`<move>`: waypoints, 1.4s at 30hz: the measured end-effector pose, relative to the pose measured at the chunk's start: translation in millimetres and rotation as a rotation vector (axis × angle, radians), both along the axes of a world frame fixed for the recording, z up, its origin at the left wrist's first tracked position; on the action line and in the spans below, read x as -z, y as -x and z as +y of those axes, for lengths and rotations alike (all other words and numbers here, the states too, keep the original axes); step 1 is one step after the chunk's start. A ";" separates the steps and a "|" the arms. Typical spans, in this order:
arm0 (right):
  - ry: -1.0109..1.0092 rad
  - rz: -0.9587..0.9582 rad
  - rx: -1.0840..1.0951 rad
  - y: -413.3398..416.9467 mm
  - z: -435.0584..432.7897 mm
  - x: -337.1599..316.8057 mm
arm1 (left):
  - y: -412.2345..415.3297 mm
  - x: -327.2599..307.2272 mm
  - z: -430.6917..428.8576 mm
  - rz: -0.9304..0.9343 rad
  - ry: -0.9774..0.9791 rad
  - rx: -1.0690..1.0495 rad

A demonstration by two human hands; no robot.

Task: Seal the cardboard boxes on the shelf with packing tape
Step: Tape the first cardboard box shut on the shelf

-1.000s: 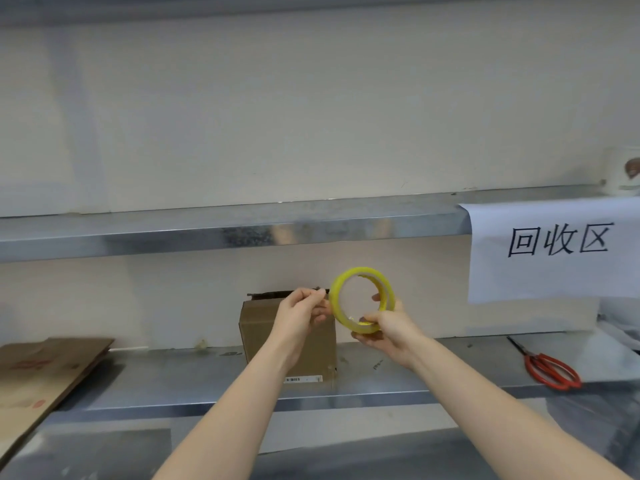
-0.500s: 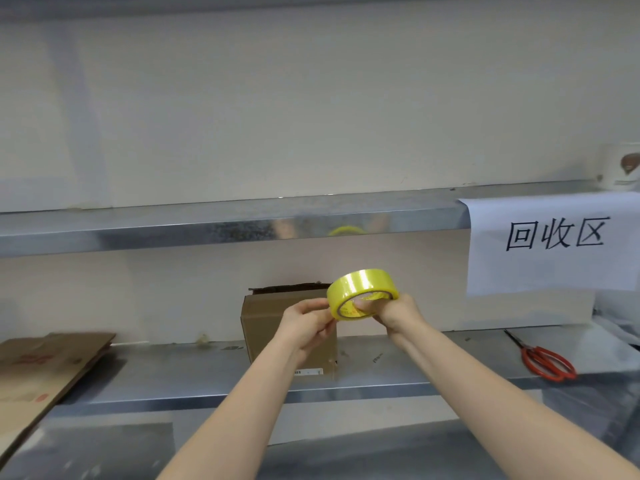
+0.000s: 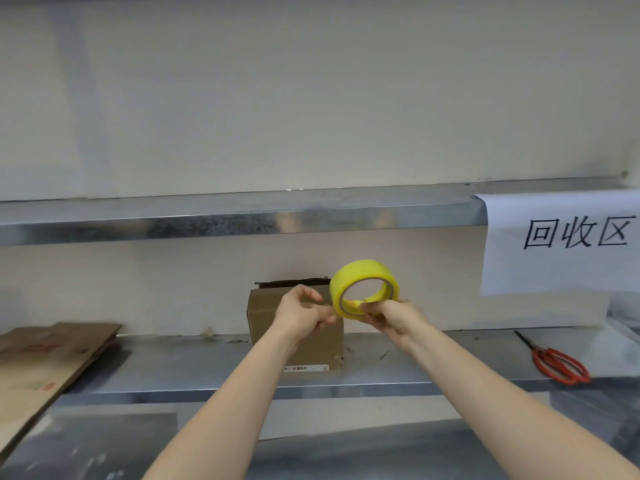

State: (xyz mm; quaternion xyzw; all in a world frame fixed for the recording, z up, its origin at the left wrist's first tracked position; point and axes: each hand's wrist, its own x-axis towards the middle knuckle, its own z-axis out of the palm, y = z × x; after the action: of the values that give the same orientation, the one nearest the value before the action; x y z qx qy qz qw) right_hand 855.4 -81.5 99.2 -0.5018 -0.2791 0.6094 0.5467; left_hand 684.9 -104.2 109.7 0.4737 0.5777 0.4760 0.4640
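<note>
Steel shelf [image 3: 207, 362] carries the box [image 3: 298, 344], flap raised, while before it the right hand [image 3: 393, 315] clamps the yellow tape roll [image 3: 360, 275] and the left hand [image 3: 299, 315] pinches its rim with curled fingers [image 3: 323, 320] (hunting the end, I'd guess); I fear a slip splitting the strip.

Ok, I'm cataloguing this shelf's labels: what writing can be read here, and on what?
"回收区": on the paper sign hanging from the upper shelf.
The label low on the box is too small to read.
The red print on the flat cardboard is blurred.
The print inside the tape core is blurred.
</note>
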 end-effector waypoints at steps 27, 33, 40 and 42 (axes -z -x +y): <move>-0.014 -0.391 0.463 -23.5 56.0 9.3 | 102.8 -5.6 62.2 -0.027 0.013 -0.274; -0.105 -0.334 0.483 14.7 83.4 -3.1 | 130.8 -7.7 88.7 -0.153 0.027 -0.233; -0.035 -0.190 0.436 50.8 110.7 -3.8 | 148.0 10.4 115.7 -0.201 0.170 -0.131; 0.012 -0.133 0.419 58.1 115.8 -2.0 | 151.3 20.2 122.6 -0.232 0.210 -0.110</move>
State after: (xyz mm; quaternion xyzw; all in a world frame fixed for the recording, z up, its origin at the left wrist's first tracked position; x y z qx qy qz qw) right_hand 797.4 34.2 101.1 -0.5912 -0.2004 0.4496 0.6389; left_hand 533.6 18.4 89.5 0.3319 0.5918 0.4893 0.5479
